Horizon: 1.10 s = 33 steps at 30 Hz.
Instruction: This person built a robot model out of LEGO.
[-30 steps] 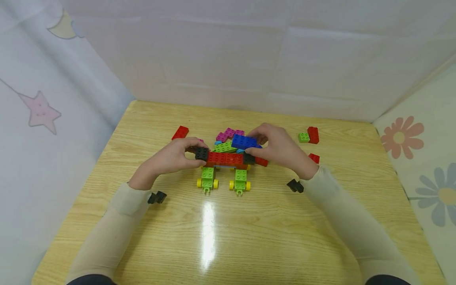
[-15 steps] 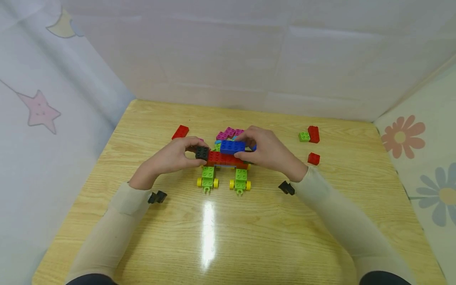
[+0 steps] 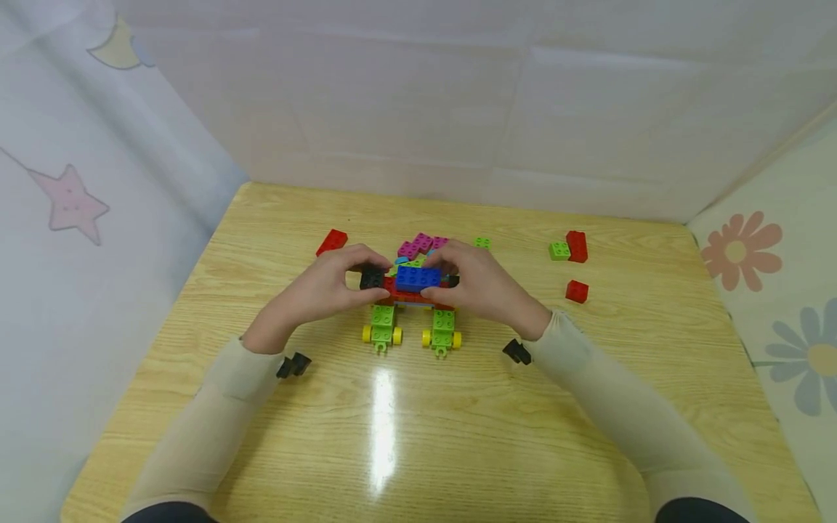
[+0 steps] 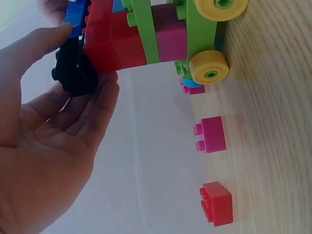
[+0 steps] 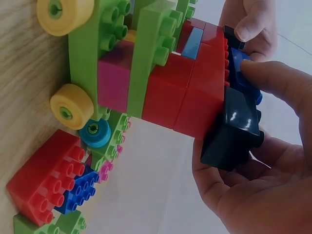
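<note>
A toy-brick build stands mid-table on green wheeled bases (image 3: 382, 323) with yellow wheels. Red bricks (image 5: 200, 92) form its upper part, with a black brick (image 3: 373, 279) at the left end and another black brick (image 5: 239, 117) at the right end. My left hand (image 3: 320, 290) holds the left black brick between thumb and fingers. Between the black bricks is a blue brick (image 3: 418, 278), pinched by my right hand (image 3: 487, 287). It lies over the red row; red studs show beside it in the right wrist view, and I cannot tell whether it is seated.
Pink bricks (image 3: 423, 243) lie behind the build. A red brick (image 3: 331, 242) is at the back left. On the right are a green brick (image 3: 559, 251), a long red brick (image 3: 577, 246) and a small red brick (image 3: 577, 292). A white curtain (image 3: 418, 109) hangs behind the table.
My right hand has moved left with the blue brick, from above the build's right end to over the red row. My left hand has stayed at the left black brick with only a slight shift.
</note>
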Each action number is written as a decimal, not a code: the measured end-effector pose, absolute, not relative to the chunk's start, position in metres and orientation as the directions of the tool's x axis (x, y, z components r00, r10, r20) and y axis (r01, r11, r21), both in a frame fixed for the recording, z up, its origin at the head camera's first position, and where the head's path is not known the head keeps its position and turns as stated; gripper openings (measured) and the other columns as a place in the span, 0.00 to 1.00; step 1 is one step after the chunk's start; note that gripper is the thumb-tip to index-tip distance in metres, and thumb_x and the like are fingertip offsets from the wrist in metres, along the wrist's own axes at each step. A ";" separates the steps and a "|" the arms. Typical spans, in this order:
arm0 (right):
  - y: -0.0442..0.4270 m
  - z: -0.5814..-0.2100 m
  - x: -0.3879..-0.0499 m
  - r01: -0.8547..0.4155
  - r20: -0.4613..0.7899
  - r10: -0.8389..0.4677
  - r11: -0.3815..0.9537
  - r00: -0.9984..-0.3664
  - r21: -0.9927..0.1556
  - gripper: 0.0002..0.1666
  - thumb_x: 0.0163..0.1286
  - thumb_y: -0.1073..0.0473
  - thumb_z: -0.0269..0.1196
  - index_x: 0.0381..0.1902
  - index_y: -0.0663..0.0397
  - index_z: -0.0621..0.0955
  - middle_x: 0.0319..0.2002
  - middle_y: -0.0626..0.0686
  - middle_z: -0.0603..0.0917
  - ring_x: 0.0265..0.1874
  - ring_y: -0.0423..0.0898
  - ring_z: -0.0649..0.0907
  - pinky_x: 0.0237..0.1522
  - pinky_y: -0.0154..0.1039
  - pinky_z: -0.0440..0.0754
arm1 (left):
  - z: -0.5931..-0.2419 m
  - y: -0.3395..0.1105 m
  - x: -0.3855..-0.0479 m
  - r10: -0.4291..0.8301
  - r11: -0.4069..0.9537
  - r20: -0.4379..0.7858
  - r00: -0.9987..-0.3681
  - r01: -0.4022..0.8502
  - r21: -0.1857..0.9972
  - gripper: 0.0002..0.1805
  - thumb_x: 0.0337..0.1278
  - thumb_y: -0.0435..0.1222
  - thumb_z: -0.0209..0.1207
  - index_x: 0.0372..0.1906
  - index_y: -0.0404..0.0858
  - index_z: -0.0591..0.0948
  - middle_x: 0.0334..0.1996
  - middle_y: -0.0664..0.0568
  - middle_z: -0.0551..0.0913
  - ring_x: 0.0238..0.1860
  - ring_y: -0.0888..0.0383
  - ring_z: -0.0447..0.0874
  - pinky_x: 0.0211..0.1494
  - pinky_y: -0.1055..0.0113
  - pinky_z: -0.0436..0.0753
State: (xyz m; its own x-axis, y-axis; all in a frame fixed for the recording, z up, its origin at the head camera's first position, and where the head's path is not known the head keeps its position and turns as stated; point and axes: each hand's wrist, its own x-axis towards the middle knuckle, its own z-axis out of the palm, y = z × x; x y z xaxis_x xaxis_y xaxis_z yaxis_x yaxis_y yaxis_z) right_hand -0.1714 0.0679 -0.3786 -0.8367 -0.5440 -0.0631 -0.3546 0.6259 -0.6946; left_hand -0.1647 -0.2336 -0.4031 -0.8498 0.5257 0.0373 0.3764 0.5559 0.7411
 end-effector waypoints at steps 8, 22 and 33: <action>0.068 -0.378 -0.171 -0.351 -0.058 -0.535 0.628 -0.843 -0.694 0.25 0.75 0.50 0.78 0.63 0.53 0.86 0.56 0.52 0.87 0.52 0.52 0.86 0.59 0.51 0.89 | -0.403 -0.231 -0.164 0.528 0.566 0.022 -0.849 0.370 0.737 0.25 0.71 0.41 0.76 0.68 0.41 0.86 0.64 0.47 0.88 0.64 0.45 0.86 0.72 0.36 0.85; 0.091 -0.380 -0.190 -0.277 -0.026 -0.416 0.651 -0.909 -0.707 0.26 0.77 0.51 0.76 0.68 0.52 0.86 0.60 0.55 0.87 0.58 0.59 0.86 0.63 0.56 0.87 | -0.404 -0.232 -0.165 0.548 0.580 0.015 -0.836 0.393 0.713 0.20 0.70 0.37 0.76 0.63 0.44 0.87 0.61 0.49 0.89 0.59 0.48 0.85 0.66 0.41 0.88; 0.136 -0.409 -0.210 -0.139 -0.135 -0.299 0.736 -0.945 -0.663 0.28 0.80 0.50 0.71 0.71 0.56 0.83 0.64 0.59 0.85 0.61 0.60 0.84 0.67 0.62 0.85 | -0.405 -0.237 -0.166 0.548 0.595 -0.023 -0.836 0.371 0.713 0.20 0.69 0.38 0.77 0.63 0.45 0.88 0.61 0.50 0.89 0.57 0.48 0.85 0.65 0.40 0.88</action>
